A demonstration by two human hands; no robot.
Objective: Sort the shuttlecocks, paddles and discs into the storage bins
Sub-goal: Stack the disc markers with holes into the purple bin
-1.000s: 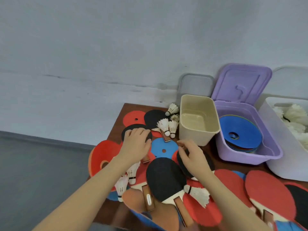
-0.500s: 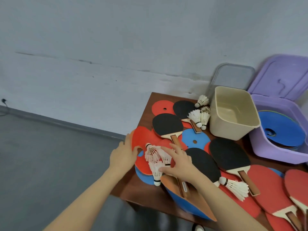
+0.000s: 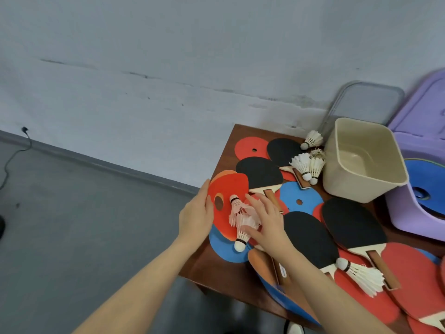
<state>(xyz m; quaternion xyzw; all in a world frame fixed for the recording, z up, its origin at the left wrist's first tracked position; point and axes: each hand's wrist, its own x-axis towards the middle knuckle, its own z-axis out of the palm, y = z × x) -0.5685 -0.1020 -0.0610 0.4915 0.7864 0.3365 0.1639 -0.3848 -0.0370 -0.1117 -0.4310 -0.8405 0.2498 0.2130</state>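
Observation:
My left hand (image 3: 196, 213) grips the left edge of a red disc (image 3: 228, 186) and tilts it up at the table's left edge. An orange disc sits right behind it. Two or three white shuttlecocks (image 3: 240, 219) lie against the red disc's face. My right hand (image 3: 268, 220) holds them between thumb and spread fingers. The empty beige bin (image 3: 356, 189) stands at the back. To its right is the purple bin (image 3: 407, 213), which holds blue discs (image 3: 431, 177). Black paddles (image 3: 351, 222) and more discs cover the table.
A blue disc (image 3: 224, 247) lies under the tilted red one. More shuttlecocks (image 3: 307, 165) sit by the beige bin, another shuttlecock (image 3: 361, 276) near the front. A grey lid (image 3: 368, 102) leans on the wall. The brown table (image 3: 216, 271) ends at my left, with grey floor beyond.
My left hand went from the black paddle to the red disc's edge and tilted it up. My right hand came left onto the shuttlecocks. My view swung left.

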